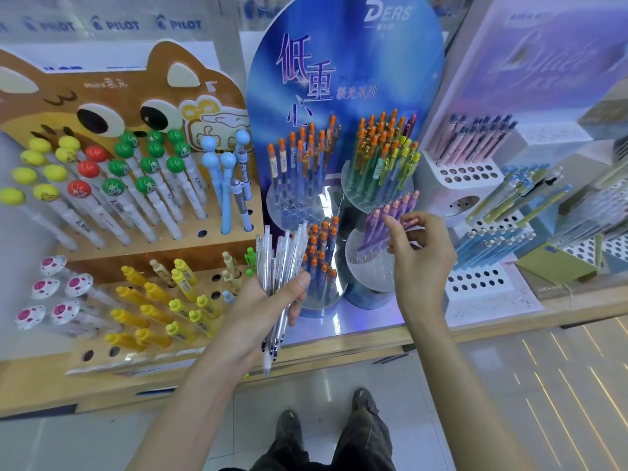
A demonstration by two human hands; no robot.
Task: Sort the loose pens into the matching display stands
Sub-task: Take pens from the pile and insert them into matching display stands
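My left hand (268,302) grips a bundle of clear loose pens (277,260), tips pointing down toward the shelf edge. My right hand (419,248) is raised at the blue display stand (343,79), fingers curled and pinching a purple-pink pen (407,223) beside the cluster of purple pens (384,219) in the lower right round holder (370,266). Blue pens with orange caps (321,253) fill the lower left holder, just right of the clear bundle.
A brown cat-shaped stand (102,96) on the left holds ball-topped and yellow pens. White perforated stands (475,277) with pastel and light-blue pens sit to the right. All rest on a wooden counter (373,338); my feet show on the tiled floor below.
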